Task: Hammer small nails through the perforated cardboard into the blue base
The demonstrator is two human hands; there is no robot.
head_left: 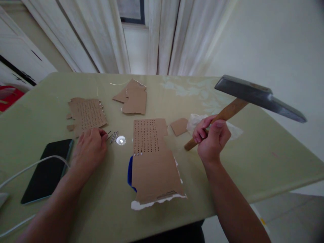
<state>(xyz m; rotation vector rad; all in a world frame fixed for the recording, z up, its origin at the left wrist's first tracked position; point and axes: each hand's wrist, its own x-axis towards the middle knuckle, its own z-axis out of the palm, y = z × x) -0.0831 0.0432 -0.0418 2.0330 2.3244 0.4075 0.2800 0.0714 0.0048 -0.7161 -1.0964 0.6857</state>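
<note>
My right hand (211, 138) grips the wooden handle of a hammer (258, 96), whose grey steel head is raised above the table's right side. My left hand (89, 148) rests on the table with its fingertips at a small cluster of nails (113, 136). Between my hands lies a torn cardboard piece (152, 158) with rows of punched holes in its upper half and two nail heads at the lower left of the rows. A blue edge shows under its left side.
A dark phone (47, 170) with a white cable (30, 165) lies at the left. Another perforated cardboard piece (87, 114), torn scraps (133, 98), a small scrap (179, 126) and crumpled clear plastic (197, 119) sit on the green table (265, 158). Curtains hang behind.
</note>
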